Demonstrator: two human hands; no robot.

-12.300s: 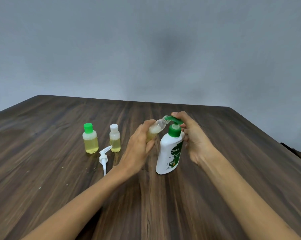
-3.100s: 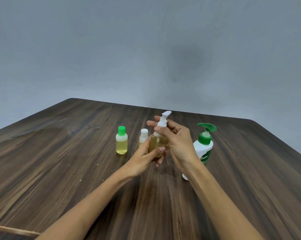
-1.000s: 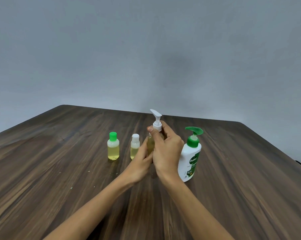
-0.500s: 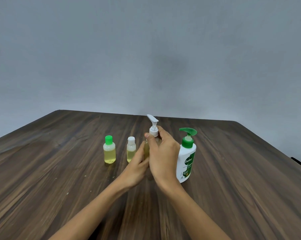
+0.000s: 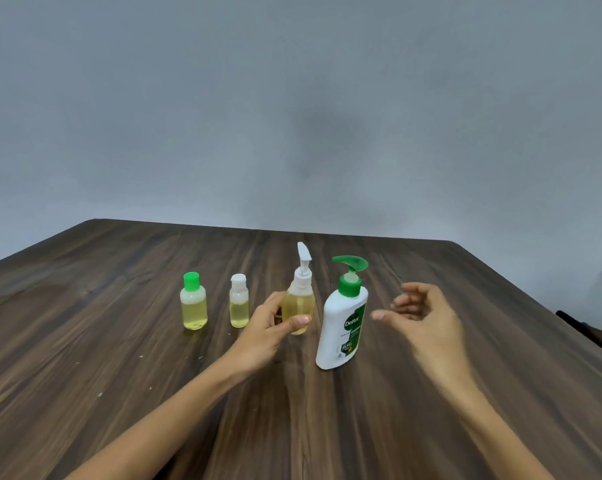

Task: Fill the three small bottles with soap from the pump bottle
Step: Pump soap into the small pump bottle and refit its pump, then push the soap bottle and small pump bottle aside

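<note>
We see four bottles in a row mid-counter [image 5: 119, 358], all upright: three small ones plus one big pump bottle [image 5: 342, 327]. From our left: green-cap bottle [image 5: 193, 306], white-cap bottle [image 5: 239, 306], then the pump-top bottle [image 5: 298, 299], then the big one at the right end, just beside it. All three small ones show yellow soap inside, most of the way up (exact fill is hard to read at this size). Green-cap and white-cap stand near each other with a clear gap.

Left hand [image 5: 268, 327] has its fingers [image 5: 301, 319] clamped on the pump-top bottle, thumb across the front. We can't tell if its base touches the counter. Right hand [image 5: 424, 313] is off to the right of the big bottle, fingers apart and loosely curled, holding nothing, slightly blurred.

Edges: far edge runs behind the row with open wood between; right edge slants down past the right hand; left edge cuts the corner far left. Open room is wide left of the green-cap bottle, right of the right hand, and across the whole near side between the forearms. A few pale specks on the wood near left.
</note>
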